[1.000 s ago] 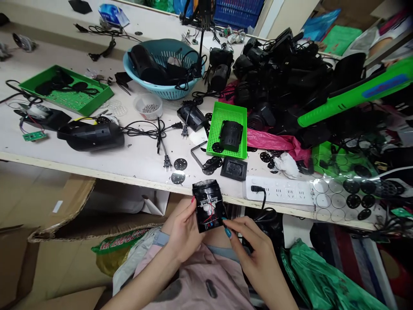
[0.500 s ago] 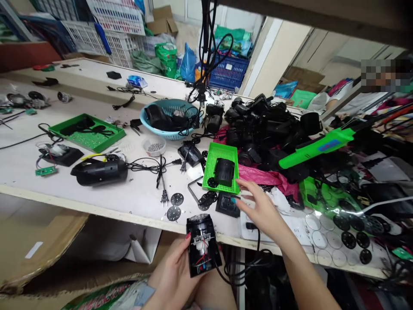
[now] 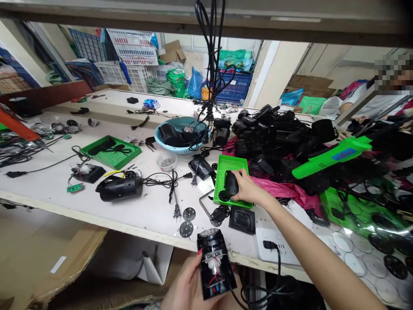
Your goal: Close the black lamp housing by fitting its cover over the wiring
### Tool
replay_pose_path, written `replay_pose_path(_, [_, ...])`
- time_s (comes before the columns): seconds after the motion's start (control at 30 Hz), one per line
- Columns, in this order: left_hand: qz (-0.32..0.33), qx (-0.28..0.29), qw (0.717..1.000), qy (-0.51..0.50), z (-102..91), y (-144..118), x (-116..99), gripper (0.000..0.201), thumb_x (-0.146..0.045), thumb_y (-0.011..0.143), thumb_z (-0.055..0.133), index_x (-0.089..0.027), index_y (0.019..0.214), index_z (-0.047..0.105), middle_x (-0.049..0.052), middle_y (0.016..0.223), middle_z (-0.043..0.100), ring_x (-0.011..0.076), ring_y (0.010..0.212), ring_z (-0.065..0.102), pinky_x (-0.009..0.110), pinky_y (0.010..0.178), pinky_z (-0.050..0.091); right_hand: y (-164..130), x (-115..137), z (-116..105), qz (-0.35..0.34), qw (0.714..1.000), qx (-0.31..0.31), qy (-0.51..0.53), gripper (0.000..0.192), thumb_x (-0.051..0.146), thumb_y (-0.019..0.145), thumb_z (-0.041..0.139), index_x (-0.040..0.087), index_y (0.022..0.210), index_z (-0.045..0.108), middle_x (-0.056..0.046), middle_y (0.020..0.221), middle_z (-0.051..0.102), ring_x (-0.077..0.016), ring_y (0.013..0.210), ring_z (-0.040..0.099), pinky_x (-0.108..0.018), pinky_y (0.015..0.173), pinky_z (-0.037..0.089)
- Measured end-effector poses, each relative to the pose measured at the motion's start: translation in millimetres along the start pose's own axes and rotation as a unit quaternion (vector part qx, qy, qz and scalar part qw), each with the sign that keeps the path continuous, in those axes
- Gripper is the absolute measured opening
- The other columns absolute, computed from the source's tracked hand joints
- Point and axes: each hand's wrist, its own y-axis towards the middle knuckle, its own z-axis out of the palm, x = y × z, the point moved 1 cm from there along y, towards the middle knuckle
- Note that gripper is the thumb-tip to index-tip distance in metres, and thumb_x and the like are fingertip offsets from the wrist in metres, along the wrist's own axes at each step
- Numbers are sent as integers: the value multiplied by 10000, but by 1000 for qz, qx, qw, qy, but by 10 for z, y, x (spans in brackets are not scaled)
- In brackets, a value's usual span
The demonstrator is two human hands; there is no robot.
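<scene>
My left hand point(image 3: 185, 282) is closed around an opened black device housing point(image 3: 215, 267), held at the table's front edge. Inside it show red wires and a pale part; a clear round piece sits at its top end, and a black cord leaves the bottom. My right hand point(image 3: 247, 189) reaches into a bright green perforated tray point(image 3: 221, 165), its fingers wrapped on a curved black housing shell point(image 3: 231, 184). A small black disc point(image 3: 223, 196) lies beside that shell. Just in front of the tray is a square black base point(image 3: 241, 219).
A blue basket point(image 3: 182, 148) with black parts and a bowl of screws point(image 3: 167, 162) stand behind. A black cylindrical device point(image 3: 121, 188) lies left. Black devices point(image 3: 274, 133) are heaped at right, near a white power strip point(image 3: 271, 247). Cords hang from above.
My right hand has moved forward into the green tray and taken hold of the black shell. My left hand still holds the opened housing. The camera view has shifted.
</scene>
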Motion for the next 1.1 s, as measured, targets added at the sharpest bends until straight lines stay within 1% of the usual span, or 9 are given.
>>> replay_pose_path(0.13, [47, -69, 997, -7, 76, -21, -17, 422, -449, 957, 571, -104, 1130, 740, 152, 1158, 749, 344, 1102, 676, 459, 974, 494, -574, 173, -175, -1, 995, -12, 96, 1015, 403, 671, 817, 257, 1519, 278, -146, 1447, 369, -313, 1329, 485, -467, 1104, 425])
replay_pose_path(0.23, [51, -119, 992, -5, 144, -67, -43, 465, -449, 1002, 475, -85, 1125, 737, 165, 1176, 739, 348, 1110, 674, 501, 1032, 462, -1215, 332, -196, -14, 931, 18, 363, 945, 549, 734, 785, 305, 1519, 320, -112, 1536, 393, -320, 1388, 439, -491, 1132, 392])
replay_pose_path(0.33, [40, -101, 994, 15, 221, -76, -63, 397, -369, 1016, 472, -104, 1183, 715, 144, 1167, 746, 311, 1127, 673, 475, 1087, 427, -1764, 449, -95, 14, 892, 3, 452, 1007, 626, 668, 806, 294, 1515, 375, -90, 1564, 392, -361, 1428, 377, -524, 1163, 340])
replay_pose_path(0.43, [28, -53, 997, 51, 295, -41, -33, 381, -379, 999, 518, -136, 1233, 695, 131, 1141, 757, 304, 1140, 671, 469, 1116, 406, -2074, 484, 65, 57, 882, -27, 466, 1090, 650, 621, 826, 305, 1533, 338, -92, 1584, 363, -373, 1412, 402, -537, 1138, 373])
replay_pose_path(0.6, [16, -36, 995, 90, 334, 19, 104, 481, -470, 944, 605, -147, 1297, 657, 128, 1102, 769, 324, 1169, 657, 487, 1141, 381, -2226, 458, 213, 84, 872, -38, 482, 1178, 683, 589, 832, 298, 1552, 272, -122, 1585, 349, -385, 1377, 446, -513, 1038, 483])
replay_pose_path(0.77, [42, -29, 993, 109, 351, 11, 164, 425, -418, 959, 605, -154, 1287, 666, 117, 1108, 770, 313, 1182, 651, 470, 1156, 368, -2283, 446, 253, 77, 863, -41, 498, 1180, 663, 557, 865, 332, 1539, 302, -88, 1586, 351, -379, 1397, 415, -486, 1007, 514])
replay_pose_path(0.87, [37, -48, 992, 108, 384, -10, 151, 419, -424, 952, 612, -150, 1261, 684, 114, 1064, 782, 310, 1167, 662, 470, 1155, 374, -2289, 445, 262, 80, 861, -25, 502, 1205, 634, 545, 889, 312, 1544, 298, -98, 1602, 311, -386, 1397, 406, -474, 960, 549])
replay_pose_path(0.97, [28, -78, 991, 105, 419, -18, 139, 411, -413, 977, 570, -152, 1279, 669, 108, 1062, 783, 296, 1132, 682, 470, 1153, 381, -2278, 467, 257, 83, 856, -9, 510, 1211, 600, 545, 905, 321, 1545, 281, -108, 1598, 312, -387, 1320, 493, -453, 858, 594])
replay_pose_path(1.1, [26, -103, 989, 106, 438, -7, 150, 438, -392, 1005, 517, -151, 1361, 602, 107, 1104, 773, 283, 1153, 672, 454, 1157, 381, -2255, 527, 237, 77, 863, -30, 498, 1183, 604, 548, 904, 319, 1528, 306, -117, 1539, 407, -367, 1275, 534, -460, 905, 572])
